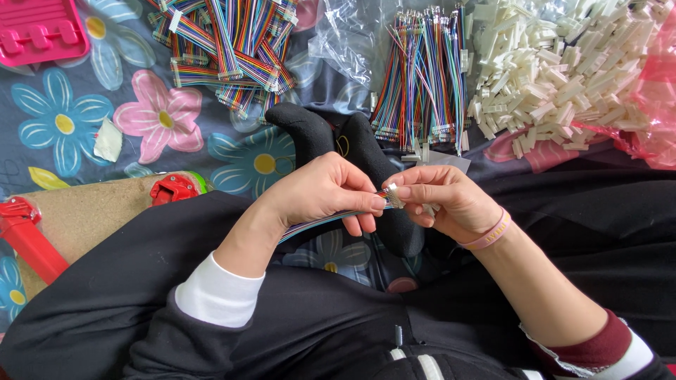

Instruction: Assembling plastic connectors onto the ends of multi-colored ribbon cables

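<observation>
Ribbon cable: we hold a flat rainbow-coloured ribbon cable [331, 219] between our two hands, above our lap; its tail runs back under the left palm toward the left wrist
Left hand: our left hand [320, 190] is closed around the cable, thumb and forefinger pinching it just behind the tip
Right hand: our right hand [440, 200] pinches a small white connector housing [393, 195] at the cable's end, fingertips curled in, touching the left thumb
Pink band: a pink wristband [489, 236] sits on our right wrist, clear of the work
Ahead of the right hand: a heap of white housings [556, 77] lies well apart, beyond the fingertips, partly on a pink plastic bag [658, 105]
Ahead of both hands: a bundle of loose coloured wires [422, 84] lies past our black socks [352, 141]; a pile of finished cables [225, 49] lies farther off, beyond the left hand
Risk, misalignment: we judge the wire ends could enter the housing skewed or in the wrong slots, since our fingers hide the joint and we cannot tell how square it sits
Risk, bent ends: pushing while the left pinch sits too far back could buckle the thin wires
Risk, slipping: the housing is small and held only by fingertips; a slip would drop it into the dark folds of our lap, where it would be hard to find
Risk, snagging: the trailing tail under the left hand could catch on the sleeve and tug the tip out
</observation>
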